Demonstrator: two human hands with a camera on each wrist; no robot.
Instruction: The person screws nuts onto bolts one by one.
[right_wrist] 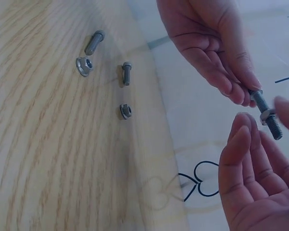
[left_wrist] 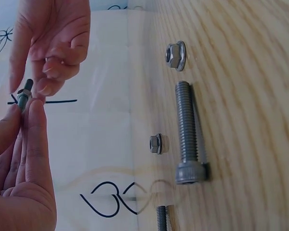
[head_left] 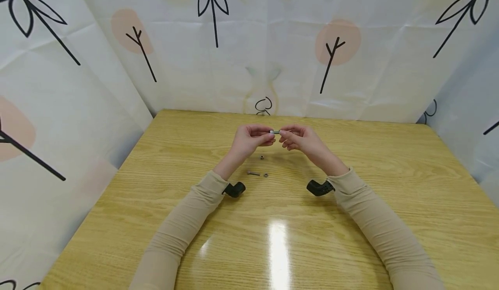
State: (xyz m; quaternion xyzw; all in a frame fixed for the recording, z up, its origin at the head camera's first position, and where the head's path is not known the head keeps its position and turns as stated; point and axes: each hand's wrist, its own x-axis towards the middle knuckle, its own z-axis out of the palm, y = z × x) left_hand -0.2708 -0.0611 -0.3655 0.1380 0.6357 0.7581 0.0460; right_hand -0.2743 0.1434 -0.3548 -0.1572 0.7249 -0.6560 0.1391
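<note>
Bolt (right_wrist: 261,101), pinched in the left hand (head_left: 251,138) above the table (head_left: 117,238), already carries one nut (right_wrist: 267,115) partway along its thread, the right hand (head_left: 302,140) being loosely parted near it, while two other bolts (left_wrist: 187,122) and two loose nuts (left_wrist: 175,56) remain to be joined.

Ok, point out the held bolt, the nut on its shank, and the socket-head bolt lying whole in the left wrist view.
Held bolt (right_wrist: 261,102), right wrist view: threaded shank.
Nut on its shank (right_wrist: 267,115), right wrist view: outer side.
Socket-head bolt (left_wrist: 186,126), left wrist view: threaded shank.
</note>
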